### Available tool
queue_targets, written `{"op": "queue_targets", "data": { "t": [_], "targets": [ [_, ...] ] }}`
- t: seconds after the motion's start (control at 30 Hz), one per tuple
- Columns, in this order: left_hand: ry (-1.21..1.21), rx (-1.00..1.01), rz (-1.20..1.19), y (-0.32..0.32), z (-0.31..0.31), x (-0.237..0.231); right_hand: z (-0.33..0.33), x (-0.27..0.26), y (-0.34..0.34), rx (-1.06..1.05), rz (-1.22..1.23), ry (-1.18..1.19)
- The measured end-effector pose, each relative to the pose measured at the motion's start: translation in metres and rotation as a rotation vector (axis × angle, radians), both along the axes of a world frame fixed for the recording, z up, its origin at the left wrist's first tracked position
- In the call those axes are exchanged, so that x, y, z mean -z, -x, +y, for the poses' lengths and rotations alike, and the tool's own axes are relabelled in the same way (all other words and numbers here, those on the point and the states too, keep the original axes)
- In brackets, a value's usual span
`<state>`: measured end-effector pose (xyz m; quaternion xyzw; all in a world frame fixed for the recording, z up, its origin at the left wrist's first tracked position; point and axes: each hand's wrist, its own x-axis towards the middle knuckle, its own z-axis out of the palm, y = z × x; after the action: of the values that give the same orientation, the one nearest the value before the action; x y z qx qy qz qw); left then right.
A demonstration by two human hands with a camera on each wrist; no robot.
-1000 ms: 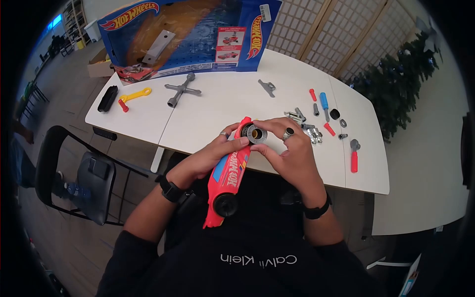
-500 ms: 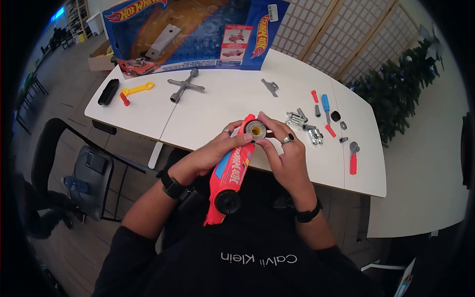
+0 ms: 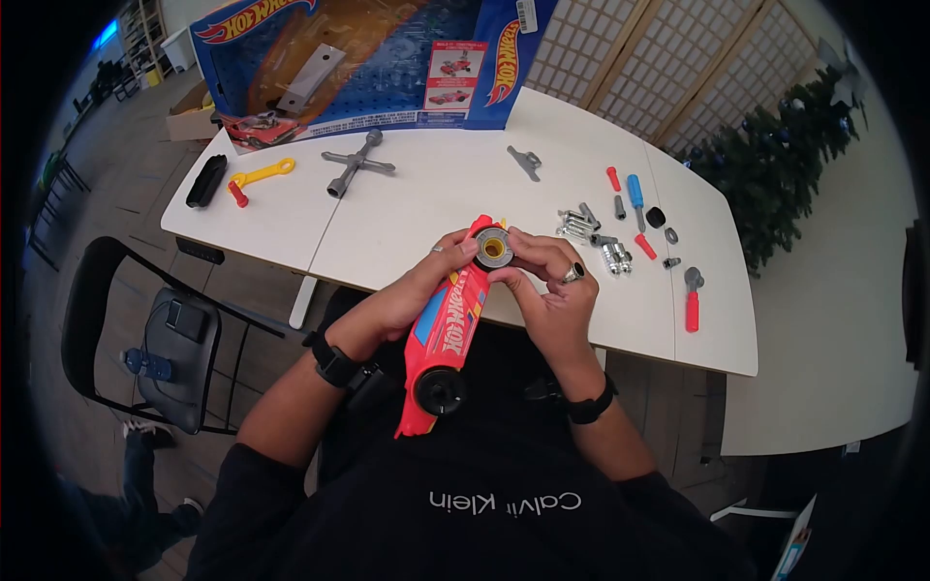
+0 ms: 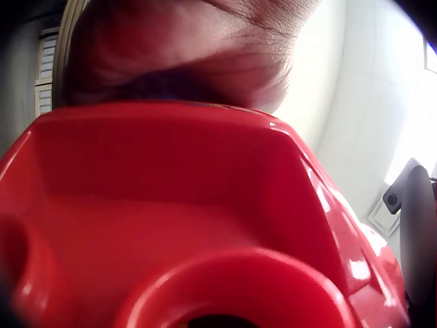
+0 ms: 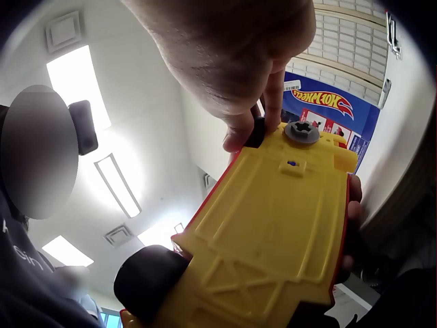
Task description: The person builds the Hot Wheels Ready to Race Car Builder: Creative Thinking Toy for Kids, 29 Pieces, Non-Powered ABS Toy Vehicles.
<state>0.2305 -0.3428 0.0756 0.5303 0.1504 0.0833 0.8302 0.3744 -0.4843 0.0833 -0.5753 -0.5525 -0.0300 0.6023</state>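
Note:
A red toy race car (image 3: 448, 329) with Hot Wheels lettering is held on its side over the person's lap, by the table's near edge. My left hand (image 3: 402, 298) grips its body, the thumb close to a black wheel with a grey and yellow hub (image 3: 495, 249). From the other side, my right hand (image 3: 554, 290) pinches this wheel at its rim between thumb and fingers. The right wrist view shows the car's yellow underside (image 5: 273, 205), with a grey cross-slotted screw (image 5: 302, 132) near the pinched wheel. A second black wheel (image 3: 441, 391) is on the car's lower end.
On the white table (image 3: 436, 194) lie a grey cross wrench (image 3: 358, 165), a yellow wrench (image 3: 263, 174), a black part (image 3: 206, 181), silver engine pieces (image 3: 614, 257), a blue screwdriver (image 3: 635, 198) and a red-handled ratchet (image 3: 693, 300). A Hot Wheels box (image 3: 358, 68) stands behind.
The wheel's hub, earlier tilted between my fingers, now faces the head camera more squarely. My right fingers have shifted along its rim. My left hand keeps hold of the car.

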Motion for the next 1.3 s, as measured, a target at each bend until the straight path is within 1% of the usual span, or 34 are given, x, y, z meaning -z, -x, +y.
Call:
{"op": "queue_targets", "data": {
  "t": [0.03, 0.13, 0.2, 0.23, 0.3, 0.37, 0.43, 0.6, 0.87, 0.93, 1.0, 1.03, 1.17, 1.3],
  "targets": [
    [0.0, 0.0, 0.001, 0.0, 0.0, 0.0, 0.0, 0.003, -0.001, 0.022, -0.045, -0.016],
    [0.0, -0.03, 0.003, 0.001, 0.001, 0.001, -0.002, 0.009, -0.002, 0.056, -0.066, -0.007],
    [0.052, 0.095, 0.021, 0.004, 0.006, -0.003, 0.001, 0.007, 0.0, 0.06, -0.085, -0.025],
    [0.054, 0.095, 0.022, 0.004, 0.007, -0.002, 0.002, 0.004, 0.002, 0.065, -0.104, -0.046],
    [0.032, 0.087, 0.008, 0.003, 0.008, 0.001, 0.003, -0.013, 0.014, 0.066, -0.066, -0.015],
    [0.04, 0.09, 0.012, 0.002, 0.009, 0.002, 0.003, -0.017, 0.015, 0.067, -0.028, 0.016],
    [0.049, 0.092, 0.017, 0.002, 0.008, 0.002, 0.002, -0.013, 0.008, 0.111, -0.281, 0.066],
    [0.05, 0.055, 0.019, 0.003, 0.005, 0.0, 0.004, -0.005, 0.006, 0.108, -0.26, 0.018],
    [0.029, 0.065, 0.005, 0.002, 0.005, 0.0, 0.005, 0.004, 0.006, 0.124, -0.261, -0.04],
    [0.022, 0.059, 0.001, 0.001, 0.004, 0.0, 0.007, 0.007, 0.004, 0.088, -0.257, -0.073],
    [-0.041, -0.006, 0.036, 0.001, 0.003, 0.001, 0.009, 0.005, 0.006, 0.077, -0.218, -0.068],
    [-0.038, -0.006, 0.038, 0.001, 0.004, 0.002, 0.008, 0.004, 0.007, 0.067, -0.181, -0.066],
    [-0.016, 0.018, 0.031, 0.001, 0.004, 0.002, 0.005, -0.001, 0.009, 0.093, -0.202, -0.042],
    [0.046, 0.02, 0.038, 0.001, 0.003, 0.001, 0.005, 0.001, 0.008, 0.045, -0.172, -0.05]
  ]
}}
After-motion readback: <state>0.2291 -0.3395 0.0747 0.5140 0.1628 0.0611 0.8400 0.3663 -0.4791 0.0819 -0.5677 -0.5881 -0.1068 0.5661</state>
